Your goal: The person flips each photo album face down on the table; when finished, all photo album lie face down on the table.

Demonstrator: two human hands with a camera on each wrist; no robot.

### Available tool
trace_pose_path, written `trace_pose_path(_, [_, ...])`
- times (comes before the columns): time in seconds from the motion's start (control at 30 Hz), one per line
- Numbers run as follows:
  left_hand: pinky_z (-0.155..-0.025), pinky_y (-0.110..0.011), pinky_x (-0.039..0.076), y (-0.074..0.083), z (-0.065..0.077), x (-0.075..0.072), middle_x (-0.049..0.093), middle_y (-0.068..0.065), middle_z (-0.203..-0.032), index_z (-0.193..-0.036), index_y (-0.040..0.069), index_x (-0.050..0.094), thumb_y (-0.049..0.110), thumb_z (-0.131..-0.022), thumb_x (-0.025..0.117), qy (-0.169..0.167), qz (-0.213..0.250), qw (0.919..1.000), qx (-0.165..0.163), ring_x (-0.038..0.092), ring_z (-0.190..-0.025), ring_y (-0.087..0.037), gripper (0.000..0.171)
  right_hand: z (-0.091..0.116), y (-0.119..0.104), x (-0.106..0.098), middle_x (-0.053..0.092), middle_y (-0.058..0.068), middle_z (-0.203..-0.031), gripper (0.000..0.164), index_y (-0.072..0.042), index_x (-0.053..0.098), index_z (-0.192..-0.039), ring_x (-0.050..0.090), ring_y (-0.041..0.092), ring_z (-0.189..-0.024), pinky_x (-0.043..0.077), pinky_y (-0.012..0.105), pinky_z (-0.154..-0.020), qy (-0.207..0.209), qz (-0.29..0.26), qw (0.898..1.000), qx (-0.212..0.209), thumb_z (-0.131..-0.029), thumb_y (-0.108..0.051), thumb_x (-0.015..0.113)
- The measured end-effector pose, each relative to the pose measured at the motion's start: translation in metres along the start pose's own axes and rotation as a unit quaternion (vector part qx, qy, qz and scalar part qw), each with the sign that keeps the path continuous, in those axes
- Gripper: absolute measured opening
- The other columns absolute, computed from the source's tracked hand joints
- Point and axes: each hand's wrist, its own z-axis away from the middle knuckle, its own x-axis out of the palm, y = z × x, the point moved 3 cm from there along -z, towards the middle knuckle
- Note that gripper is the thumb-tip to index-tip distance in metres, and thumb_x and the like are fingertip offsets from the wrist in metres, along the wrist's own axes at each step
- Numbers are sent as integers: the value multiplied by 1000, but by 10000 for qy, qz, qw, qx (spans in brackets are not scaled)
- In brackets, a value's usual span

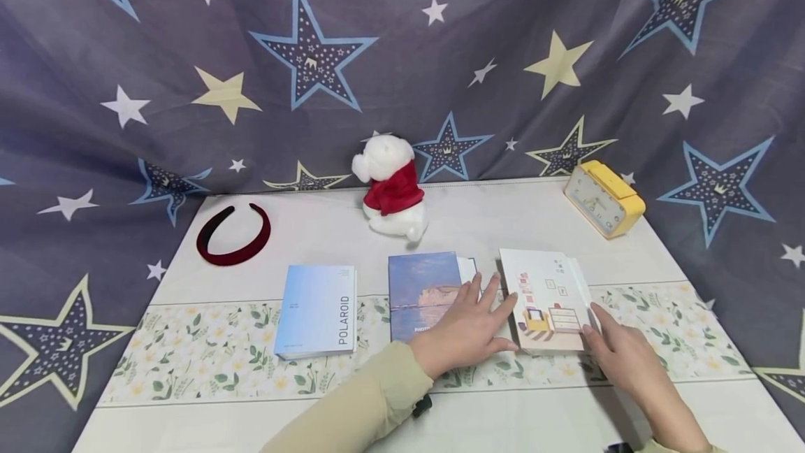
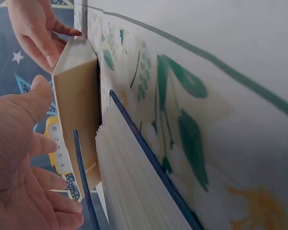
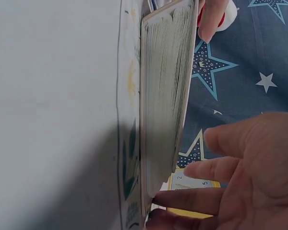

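Observation:
My left hand (image 1: 468,327) has its fingers spread over a photo album (image 1: 420,285) with a sea-cliff cover. Its fingertips come up beside the left edge of a thick white album (image 1: 547,299) with a drawn room on the cover. In the left wrist view, that hand's fingers (image 2: 48,179) look loose, with nothing between them. On the white album's right side is my right hand (image 1: 629,351). In the right wrist view its lower fingers (image 3: 192,199) reach the album's edge near the table, while the thumb stands apart from the cover.
A blue Polaroid album (image 1: 317,310) lies to the left. Behind are a dark red headband (image 1: 235,254), a white plush toy (image 1: 393,187) in red clothing and a yellow alarm clock (image 1: 604,198). A star-patterned curtain (image 1: 352,5) borders the table (image 1: 207,432).

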Motion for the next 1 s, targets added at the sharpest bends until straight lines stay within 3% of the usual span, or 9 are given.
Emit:
trace_pose_path(0.23, [-116, -48, 19, 5, -7, 3, 4, -18, -162, -156, 26, 23, 63, -96, 37, -114, 28, 9999, -59, 8, -146, -42, 73, -2, 4, -2, 48, 40, -129, 61, 12, 30, -145, 48, 55, -117, 42, 65, -91, -179, -137, 9990, 398, -104, -33, 39])
trace_pose_path(0.53, [-113, -46, 29, 9, -13, 2, 15, -20, -160, -154, 31, 29, 60, -93, 49, -109, -109, 9999, 52, 18, -146, -31, 71, -4, 10, -7, 46, 39, -133, 63, 13, 27, -146, 45, 55, -121, 40, 64, -94, -295, -1108, 9919, 547, -106, -35, 32])
trace_pose_path(0.63, [-113, -45, 29, 10, -14, 2, 15, -20, -160, -155, 30, 29, 59, -93, 49, -110, -121, 9998, 63, 18, -146, -31, 71, -6, 15, -8, 41, 40, -137, 66, 13, 24, -147, 40, 55, -125, 40, 63, -95, -373, -1463, 9860, 702, -106, -38, 29])
trace_pose_path(0.83, [-112, -45, 30, 10, -14, 1, 16, -20, -159, -154, 29, 30, 58, -94, 50, -101, -81, 9999, 53, 20, -146, -31, 70, -23, 43, 5, 22, 36, -151, 79, 12, 19, -149, 20, 53, -138, 28, 63, -106, -677, -2177, 9668, 1157, -103, -51, 29])
trace_pose_path(0.87, [-112, -45, 30, 10, -14, 2, 16, -20, -159, -155, 29, 29, 58, -94, 50, -105, -72, 9999, 47, 20, -146, -31, 70, -27, 50, 9, 18, 36, -152, 81, 12, 16, -150, 16, 53, -139, 22, 64, -108, -830, -2431, 9592, 1184, -103, -52, 30])
trace_pose_path(0.93, [-112, -44, 30, 10, -14, 2, 16, -20, -159, -154, 29, 30, 57, -94, 50, -105, -61, 9999, 40, 20, -146, -31, 70, -34, 67, 21, 21, 35, -152, 86, 11, 17, -150, 20, 52, -139, 27, 62, -107, -833, -2617, 9545, 1162, -101, -58, 30])
trace_pose_path(1.0, [-112, -44, 31, 10, -14, 2, 17, -20, -159, -154, 29, 30, 57, -94, 51, -89, -44, 9999, 49, 20, -146, -31, 70, -35, 68, 22, 23, 35, -152, 87, 11, 17, -150, 24, 51, -138, 30, 60, -107, -862, -2802, 9484, 1204, -100, -59, 30])
